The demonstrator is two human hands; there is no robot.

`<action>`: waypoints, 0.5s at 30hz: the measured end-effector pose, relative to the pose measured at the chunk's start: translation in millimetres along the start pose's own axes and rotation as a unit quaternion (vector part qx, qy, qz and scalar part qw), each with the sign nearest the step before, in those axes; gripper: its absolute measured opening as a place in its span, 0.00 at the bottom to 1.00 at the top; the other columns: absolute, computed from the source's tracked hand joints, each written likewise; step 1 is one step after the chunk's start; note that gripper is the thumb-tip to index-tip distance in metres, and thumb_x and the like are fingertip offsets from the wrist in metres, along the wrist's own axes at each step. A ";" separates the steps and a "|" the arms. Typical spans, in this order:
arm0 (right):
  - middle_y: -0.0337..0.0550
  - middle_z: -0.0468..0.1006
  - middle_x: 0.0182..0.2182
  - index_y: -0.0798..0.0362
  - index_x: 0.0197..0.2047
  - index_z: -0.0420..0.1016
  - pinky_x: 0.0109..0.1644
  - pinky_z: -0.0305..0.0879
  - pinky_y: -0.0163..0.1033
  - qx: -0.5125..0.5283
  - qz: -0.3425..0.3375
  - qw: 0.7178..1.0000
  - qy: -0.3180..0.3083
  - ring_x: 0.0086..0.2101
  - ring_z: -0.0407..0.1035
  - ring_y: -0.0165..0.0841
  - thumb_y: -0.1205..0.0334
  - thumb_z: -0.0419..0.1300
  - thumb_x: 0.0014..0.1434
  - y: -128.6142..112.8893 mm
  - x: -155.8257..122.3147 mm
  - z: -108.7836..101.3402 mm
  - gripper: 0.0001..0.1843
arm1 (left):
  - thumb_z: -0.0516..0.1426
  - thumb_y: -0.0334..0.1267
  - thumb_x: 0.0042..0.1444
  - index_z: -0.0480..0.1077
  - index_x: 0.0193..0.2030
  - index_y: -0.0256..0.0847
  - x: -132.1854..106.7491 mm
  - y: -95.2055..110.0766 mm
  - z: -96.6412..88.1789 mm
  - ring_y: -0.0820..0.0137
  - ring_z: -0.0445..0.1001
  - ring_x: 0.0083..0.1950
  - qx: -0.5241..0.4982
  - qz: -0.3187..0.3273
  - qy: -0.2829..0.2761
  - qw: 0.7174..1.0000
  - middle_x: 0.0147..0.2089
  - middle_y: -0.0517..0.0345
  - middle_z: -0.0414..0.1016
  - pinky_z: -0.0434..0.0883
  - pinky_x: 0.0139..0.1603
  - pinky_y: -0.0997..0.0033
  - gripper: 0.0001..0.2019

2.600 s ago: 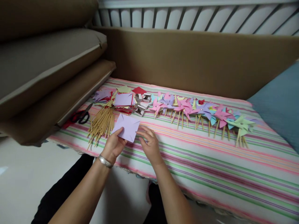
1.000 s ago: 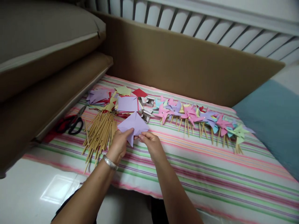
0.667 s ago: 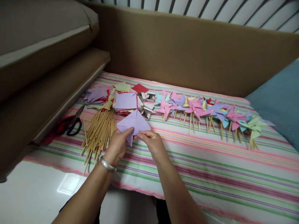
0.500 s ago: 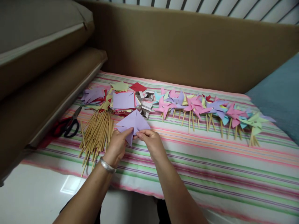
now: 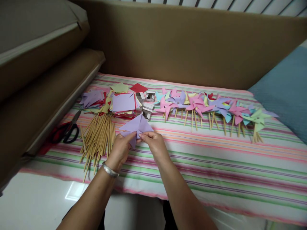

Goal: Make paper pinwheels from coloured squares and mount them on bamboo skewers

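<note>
A purple paper square [image 5: 138, 124], cut in from its corners, is held up over the striped cloth between both hands. My left hand [image 5: 122, 147] pinches its lower left part, thumb lying on the front near the centre. With thumb and fingers, my right hand [image 5: 153, 142] grips a flap at the lower right, close to the middle. The fingers behind the paper are hidden. Just beyond it lies a stack of coloured paper squares [image 5: 123, 103], purple on top. A bundle of thin wooden sticks [image 5: 100, 137] lies to the left of my left hand.
Finished paper pinwheels [image 5: 196, 103] on sticks lie in a row at the right. Small open boxes [image 5: 147, 107] stand beside the stack. Black-handled scissors [image 5: 72, 129] and a pile of cut papers [image 5: 92, 98] are at the left. A brown sofa back [image 5: 179, 48] rises behind.
Both hands stay pinched on the purple paper. The right hand has drawn its flap slightly toward the centre. The whole view has shifted a little.
</note>
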State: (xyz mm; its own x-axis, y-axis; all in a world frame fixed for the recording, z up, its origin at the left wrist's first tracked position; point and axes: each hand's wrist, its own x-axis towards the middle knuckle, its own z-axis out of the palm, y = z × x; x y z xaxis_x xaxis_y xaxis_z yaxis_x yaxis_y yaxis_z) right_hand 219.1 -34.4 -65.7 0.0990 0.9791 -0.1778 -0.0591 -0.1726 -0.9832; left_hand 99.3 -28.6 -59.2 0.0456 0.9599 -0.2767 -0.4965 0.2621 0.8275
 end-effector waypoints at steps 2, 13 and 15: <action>0.41 0.79 0.20 0.54 0.20 0.77 0.38 0.65 0.38 0.000 0.003 1.000 0.005 0.26 0.71 0.33 0.58 0.64 0.45 -0.2 0.4 -0.5 0.09 | 0.65 0.37 0.41 0.75 0.30 0.35 -0.9 0.0 0.0 0.69 0.74 0.32 0.006 0.000 -0.009 1.000 0.30 0.54 0.77 0.68 0.34 0.70 0.09; 0.40 0.79 0.22 0.53 0.22 0.77 0.35 0.63 0.38 -0.078 -0.004 0.997 -0.015 0.27 0.70 0.34 0.57 0.63 0.45 -7.3 0.8 -8.6 0.09 | 0.66 0.36 0.35 0.72 0.24 0.36 4.5 -0.2 -1.7 0.72 0.71 0.26 0.055 0.004 0.061 0.997 0.24 0.60 0.74 0.67 0.30 0.72 0.10; 0.41 0.80 0.25 0.53 0.25 0.77 0.35 0.64 0.38 -0.086 -0.009 0.996 0.015 0.29 0.71 0.35 0.55 0.64 0.45 -12.9 1.4 -20.6 0.10 | 0.66 0.35 0.34 0.72 0.24 0.36 6.9 3.9 -5.9 0.72 0.71 0.25 0.074 -0.002 0.054 0.996 0.24 0.60 0.74 0.67 0.29 0.73 0.10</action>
State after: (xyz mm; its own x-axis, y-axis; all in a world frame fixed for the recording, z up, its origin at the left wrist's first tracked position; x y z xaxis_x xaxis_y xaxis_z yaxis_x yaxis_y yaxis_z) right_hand 240.5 -33.1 -54.2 0.1289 0.9789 -0.1583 0.1134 -0.1732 -0.9783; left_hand 92.5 -21.6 -60.7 -0.0491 0.9446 -0.3245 -0.3636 0.2857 0.8867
